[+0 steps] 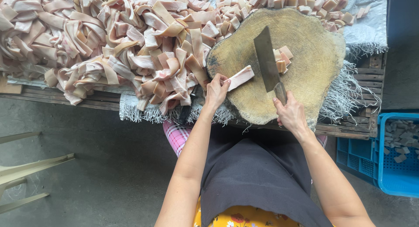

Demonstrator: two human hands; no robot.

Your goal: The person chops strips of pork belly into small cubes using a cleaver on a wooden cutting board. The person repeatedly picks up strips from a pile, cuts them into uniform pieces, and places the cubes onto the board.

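Note:
A round wooden chopping block (305, 78) sits on a low wooden pallet. My left hand (216, 92) pinches one end of a pale pink strip of pork skin (241, 77) lying on the block. My right hand (290, 115) grips the handle of a broad cleaver (266, 58), whose blade rests on the block just right of the strip. A few cut square pieces (283, 59) lie beside the blade on its right side.
A large heap of long pork skin strips (109, 39) lies left of the block on a woven sheet (369, 30). Several cut squares (279, 2) are piled behind it. A blue plastic crate (371, 166) stands at right, a pale chair frame (26, 170) at left.

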